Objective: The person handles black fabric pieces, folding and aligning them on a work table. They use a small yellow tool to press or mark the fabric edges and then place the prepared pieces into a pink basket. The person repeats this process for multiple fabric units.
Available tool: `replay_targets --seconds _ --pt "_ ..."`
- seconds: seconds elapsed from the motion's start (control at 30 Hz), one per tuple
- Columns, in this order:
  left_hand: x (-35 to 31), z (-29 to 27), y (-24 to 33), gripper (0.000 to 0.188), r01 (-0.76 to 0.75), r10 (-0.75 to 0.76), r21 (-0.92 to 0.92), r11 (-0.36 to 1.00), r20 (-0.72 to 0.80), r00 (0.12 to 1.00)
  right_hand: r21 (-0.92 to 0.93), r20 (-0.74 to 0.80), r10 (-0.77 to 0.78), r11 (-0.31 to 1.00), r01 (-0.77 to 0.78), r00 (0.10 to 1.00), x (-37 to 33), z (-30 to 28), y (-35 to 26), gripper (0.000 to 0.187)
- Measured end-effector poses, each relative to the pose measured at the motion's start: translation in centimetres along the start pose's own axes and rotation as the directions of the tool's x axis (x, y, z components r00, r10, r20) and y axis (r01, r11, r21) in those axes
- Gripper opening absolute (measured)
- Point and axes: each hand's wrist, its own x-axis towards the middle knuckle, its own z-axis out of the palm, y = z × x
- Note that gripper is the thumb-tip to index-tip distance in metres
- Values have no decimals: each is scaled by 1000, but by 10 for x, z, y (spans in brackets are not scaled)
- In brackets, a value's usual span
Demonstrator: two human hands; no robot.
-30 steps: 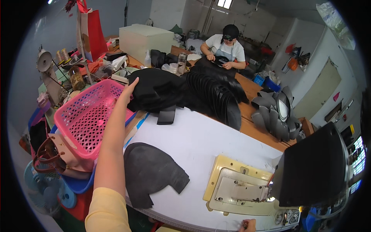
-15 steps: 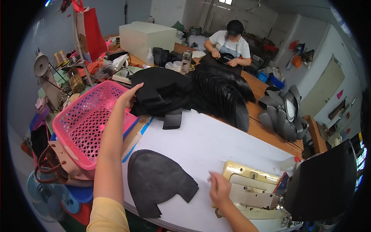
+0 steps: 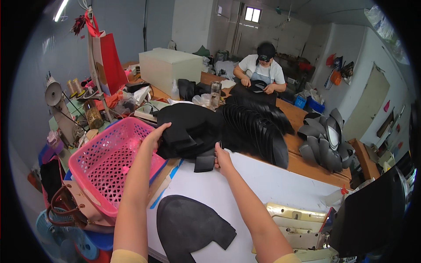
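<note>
A pile of black cut pieces (image 3: 188, 122), fabric or thin leather, lies at the far left of the white table. My left hand (image 3: 154, 136) grips the pile's left edge, its fingers partly hidden. At the pile's right front corner, my right hand (image 3: 222, 159) is closed beside a small protruding black flap (image 3: 204, 164). Something thin and shiny shows at its fingertips, too small to name. One flat black piece (image 3: 188, 225), rounded at the far end and notched at the near side, rests on the white tabletop (image 3: 258, 177) between my forearms.
A pink plastic basket (image 3: 94, 193) stands left of my left arm. The cream sewing machine (image 3: 298, 223) sits at right. Fanned black curved pieces (image 3: 258, 131) lie beyond the table, with more grey-black pieces (image 3: 326, 142) stacked to the right. A co-worker (image 3: 263, 72) sits across.
My right hand has moved from beside the sewing machine, forward and left to the pile. My left hand stays at the pile's edge. The view has tilted upward.
</note>
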Motion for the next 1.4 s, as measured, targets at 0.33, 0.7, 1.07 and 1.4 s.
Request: replay_targets --seconds 0.33,0.7,1.07,1.4 --pt "-17 35 4 76 -202 223 153 967 -130 966 -28 -120 -174 985 172 977 25 20 14 40" --pt "-27 49 4 105 -79 116 264 961 -125 985 -660 -162 -736 576 482 658 -1 -25 0 32" --pt "-6 38 -5 99 -109 101 176 978 52 994 -917 378 -671 -177 357 637 -21 102 -66 51" --pt "-47 78 -27 81 -152 214 -300 942 184 959 -909 352 -521 6 416 778 -23 48 -96 56"
